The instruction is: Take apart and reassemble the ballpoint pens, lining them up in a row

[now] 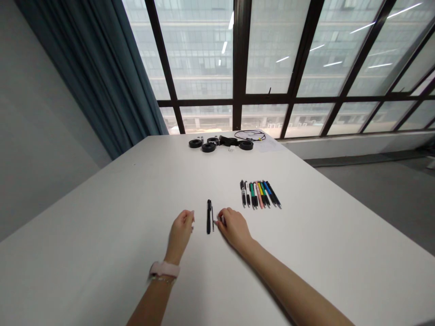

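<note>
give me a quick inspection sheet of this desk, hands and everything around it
surface: white table, mostly bare near the person.
job's things: black pen lying lengthwise between the hands, a thin dark refill beside it.
clutter: row of pens in several colours lying side by side to the right; black round parts at the far edge; a sheet of paper there.
grippers: left hand curled on the table just left of the pen; right hand just right of it, fingertips near the refill; whether either grips something small cannot be told.
cables: thin black cable loop at the far edge.
surroundings: large window, blue curtain at left, grey floor.
</note>
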A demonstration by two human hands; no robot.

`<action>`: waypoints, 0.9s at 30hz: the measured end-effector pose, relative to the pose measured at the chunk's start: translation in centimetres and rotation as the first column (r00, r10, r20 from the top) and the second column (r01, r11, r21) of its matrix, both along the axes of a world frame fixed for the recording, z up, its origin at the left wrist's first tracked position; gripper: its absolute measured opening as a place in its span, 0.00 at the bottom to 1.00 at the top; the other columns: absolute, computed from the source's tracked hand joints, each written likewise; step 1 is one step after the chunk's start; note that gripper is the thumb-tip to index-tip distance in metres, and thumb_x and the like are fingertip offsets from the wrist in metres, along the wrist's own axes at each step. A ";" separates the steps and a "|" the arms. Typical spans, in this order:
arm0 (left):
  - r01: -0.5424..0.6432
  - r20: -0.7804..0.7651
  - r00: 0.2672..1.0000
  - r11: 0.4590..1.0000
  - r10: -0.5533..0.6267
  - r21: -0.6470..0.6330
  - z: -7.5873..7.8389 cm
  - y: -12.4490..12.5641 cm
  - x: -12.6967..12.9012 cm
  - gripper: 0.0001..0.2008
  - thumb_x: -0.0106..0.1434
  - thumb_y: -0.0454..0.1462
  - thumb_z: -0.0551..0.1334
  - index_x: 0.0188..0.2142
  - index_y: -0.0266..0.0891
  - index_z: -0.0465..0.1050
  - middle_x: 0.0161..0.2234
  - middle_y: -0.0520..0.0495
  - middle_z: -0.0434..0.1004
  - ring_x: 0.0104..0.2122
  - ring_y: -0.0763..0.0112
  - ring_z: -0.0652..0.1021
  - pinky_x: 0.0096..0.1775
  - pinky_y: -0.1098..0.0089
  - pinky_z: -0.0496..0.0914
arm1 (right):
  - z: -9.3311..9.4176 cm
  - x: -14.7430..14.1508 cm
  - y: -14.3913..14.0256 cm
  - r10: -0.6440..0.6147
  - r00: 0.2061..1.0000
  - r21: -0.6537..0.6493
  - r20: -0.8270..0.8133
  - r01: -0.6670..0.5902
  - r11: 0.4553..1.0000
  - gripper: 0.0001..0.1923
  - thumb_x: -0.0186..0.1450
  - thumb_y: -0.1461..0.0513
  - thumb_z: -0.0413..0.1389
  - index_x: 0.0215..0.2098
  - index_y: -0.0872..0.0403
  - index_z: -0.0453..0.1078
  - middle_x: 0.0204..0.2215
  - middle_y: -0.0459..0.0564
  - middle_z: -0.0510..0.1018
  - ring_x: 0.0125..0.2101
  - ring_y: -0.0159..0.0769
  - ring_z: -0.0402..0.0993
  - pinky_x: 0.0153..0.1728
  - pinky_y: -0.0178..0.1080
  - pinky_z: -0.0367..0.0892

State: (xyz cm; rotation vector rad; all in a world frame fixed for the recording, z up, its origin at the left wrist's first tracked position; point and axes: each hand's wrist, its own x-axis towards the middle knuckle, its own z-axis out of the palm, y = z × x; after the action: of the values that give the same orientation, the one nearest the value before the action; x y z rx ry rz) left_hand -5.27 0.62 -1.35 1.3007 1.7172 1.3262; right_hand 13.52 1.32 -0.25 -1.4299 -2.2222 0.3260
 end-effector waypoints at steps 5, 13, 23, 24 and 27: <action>0.007 -0.046 0.999 1.000 -0.007 0.000 0.0 -0.1 0.0 0.16 0.59 0.48 0.54 0.21 0.42 0.59 0.15 0.59 0.58 0.17 0.75 0.64 0.22 0.74 0.59 | 0.1 -0.1 -0.2 -0.020 0.999 0.006 0.044 0.019 1.000 0.05 0.65 0.60 0.54 0.38 0.53 0.66 0.33 0.48 0.74 0.33 0.36 0.70 0.32 0.36 0.56; 0.006 -0.053 0.999 1.000 -0.006 0.004 0.3 -0.1 0.2 0.16 0.59 0.48 0.54 0.21 0.42 0.59 0.15 0.58 0.59 0.16 0.75 0.64 0.21 0.74 0.59 | 0.3 -0.1 -0.3 -0.021 0.998 0.011 0.056 0.021 1.000 0.05 0.65 0.60 0.54 0.38 0.54 0.66 0.32 0.48 0.74 0.32 0.36 0.69 0.31 0.36 0.54; 0.007 -0.054 0.999 1.000 -0.007 0.002 0.2 -0.1 0.2 0.16 0.59 0.49 0.54 0.21 0.42 0.59 0.15 0.59 0.58 0.16 0.75 0.64 0.21 0.74 0.58 | 0.3 -0.1 0.0 -0.014 1.000 -0.015 0.025 0.015 1.000 0.06 0.64 0.59 0.55 0.37 0.53 0.66 0.32 0.48 0.75 0.31 0.35 0.69 0.30 0.36 0.54; 0.007 -0.055 0.998 1.000 -0.007 0.002 0.2 0.0 0.2 0.17 0.59 0.49 0.54 0.21 0.42 0.59 0.15 0.59 0.58 0.16 0.75 0.64 0.21 0.74 0.58 | 0.3 -0.1 0.0 -0.013 1.000 -0.017 0.021 0.013 1.000 0.06 0.64 0.59 0.55 0.38 0.53 0.66 0.32 0.48 0.75 0.31 0.35 0.69 0.30 0.36 0.54; 0.010 -0.062 0.998 1.000 -0.009 0.003 0.2 0.0 0.1 0.16 0.59 0.49 0.54 0.21 0.42 0.59 0.14 0.59 0.58 0.16 0.75 0.64 0.21 0.74 0.58 | 0.2 -0.1 0.1 -0.012 1.000 -0.020 0.008 0.012 1.000 0.06 0.64 0.60 0.55 0.38 0.53 0.66 0.32 0.48 0.75 0.32 0.35 0.70 0.31 0.35 0.55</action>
State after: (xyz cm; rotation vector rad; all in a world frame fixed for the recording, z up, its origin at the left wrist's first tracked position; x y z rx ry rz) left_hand -5.14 0.62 -1.18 1.3636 1.7493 1.2959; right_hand 13.41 1.46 -0.09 -1.4572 -2.2214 0.3407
